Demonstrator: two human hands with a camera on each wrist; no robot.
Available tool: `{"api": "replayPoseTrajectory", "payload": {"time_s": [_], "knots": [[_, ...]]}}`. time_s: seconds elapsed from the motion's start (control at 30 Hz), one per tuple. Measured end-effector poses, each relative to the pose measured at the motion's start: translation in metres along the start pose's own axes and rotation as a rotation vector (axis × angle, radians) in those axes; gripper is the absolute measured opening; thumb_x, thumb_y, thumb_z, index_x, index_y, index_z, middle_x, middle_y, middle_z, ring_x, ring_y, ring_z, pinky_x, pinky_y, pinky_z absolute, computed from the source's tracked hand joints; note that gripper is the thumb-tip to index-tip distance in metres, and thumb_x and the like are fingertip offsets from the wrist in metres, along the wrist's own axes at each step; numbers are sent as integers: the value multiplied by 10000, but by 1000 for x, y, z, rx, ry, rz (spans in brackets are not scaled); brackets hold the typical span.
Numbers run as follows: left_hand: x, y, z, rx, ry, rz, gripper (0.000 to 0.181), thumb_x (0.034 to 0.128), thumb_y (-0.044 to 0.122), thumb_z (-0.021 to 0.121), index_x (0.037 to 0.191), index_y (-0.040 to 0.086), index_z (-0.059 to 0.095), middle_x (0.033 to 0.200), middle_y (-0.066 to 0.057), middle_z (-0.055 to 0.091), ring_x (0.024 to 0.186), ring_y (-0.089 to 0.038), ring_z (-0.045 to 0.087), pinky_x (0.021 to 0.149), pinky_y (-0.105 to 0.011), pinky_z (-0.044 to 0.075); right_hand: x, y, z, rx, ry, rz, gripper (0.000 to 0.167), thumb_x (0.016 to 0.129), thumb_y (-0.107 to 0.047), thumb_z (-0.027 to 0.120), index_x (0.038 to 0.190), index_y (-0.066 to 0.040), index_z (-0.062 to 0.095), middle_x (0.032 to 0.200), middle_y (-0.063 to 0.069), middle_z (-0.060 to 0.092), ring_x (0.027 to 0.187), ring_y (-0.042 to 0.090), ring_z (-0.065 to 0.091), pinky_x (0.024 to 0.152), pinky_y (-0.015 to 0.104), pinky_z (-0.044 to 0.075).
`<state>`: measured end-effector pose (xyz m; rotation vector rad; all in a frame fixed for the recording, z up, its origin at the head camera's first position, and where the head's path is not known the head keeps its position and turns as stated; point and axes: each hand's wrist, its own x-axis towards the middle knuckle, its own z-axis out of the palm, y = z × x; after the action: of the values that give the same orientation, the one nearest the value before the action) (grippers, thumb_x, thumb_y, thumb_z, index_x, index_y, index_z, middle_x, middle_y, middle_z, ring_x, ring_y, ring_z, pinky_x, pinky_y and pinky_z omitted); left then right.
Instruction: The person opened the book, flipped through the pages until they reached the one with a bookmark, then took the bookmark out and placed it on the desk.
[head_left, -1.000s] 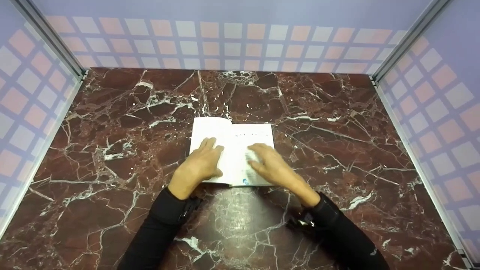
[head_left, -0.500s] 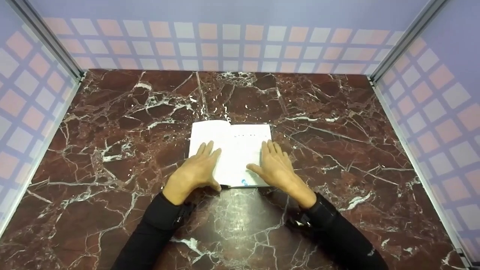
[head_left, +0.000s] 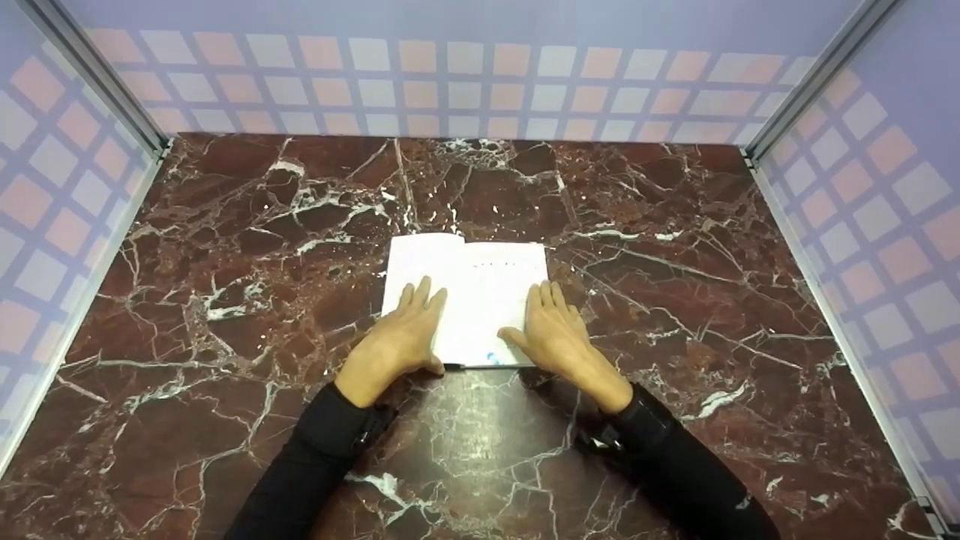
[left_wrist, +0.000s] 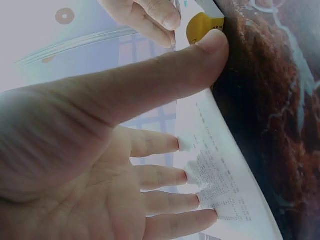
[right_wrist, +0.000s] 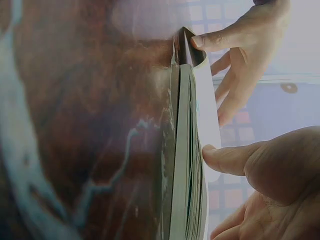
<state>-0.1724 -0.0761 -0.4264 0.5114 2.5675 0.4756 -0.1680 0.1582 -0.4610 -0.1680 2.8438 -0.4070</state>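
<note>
Left hand (head_left: 401,334), right hand (head_left: 556,334): released, fingers straight on open book (head_left: 478,307); left thumb (left_wrist: 214,45) by near edge; tabletop (head_left: 720,315) stretches beyond both.

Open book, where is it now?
In the head view, the open book lies centrally on the marbled table, left hand on its left page, right hand at its right edge.

Book print (head_left: 504,264) (head view) illegibly small
</note>
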Motion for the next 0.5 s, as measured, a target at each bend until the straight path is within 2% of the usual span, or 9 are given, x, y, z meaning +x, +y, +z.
{"api": "replayPoseTrajectory", "payload": {"time_s": [0.3,0.4,0.5], "knots": [[0,0,1,7,5,3,1196,754,185,914,1628,-23,125,1668,-295,-32,1531,-495,23,1232,-576,182,-3,-4,5,-45,60,-66,889,1014,-479,607,1559,128,254,1612,333,253,1519,453,224,1217,602,257],[0,0,1,8,-1,-3,1195,758,185,912,1630,-20,122,1670,-291,-34,1532,-491,20,1234,-574,175,-6,-7,4,-37,96,-110,806,1020,-425,623,1548,102,318,1582,311,345,1488,457,305,1192,605,304],[0,0,0,8,-8,-5,1193,761,186,911,1630,-20,120,1670,-290,-37,1533,-489,16,1239,-570,160,-9,-9,2,16,160,-150,728,1000,-359,670,1525,60,388,1540,287,436,1420,459,421,1130,618,379]]}}
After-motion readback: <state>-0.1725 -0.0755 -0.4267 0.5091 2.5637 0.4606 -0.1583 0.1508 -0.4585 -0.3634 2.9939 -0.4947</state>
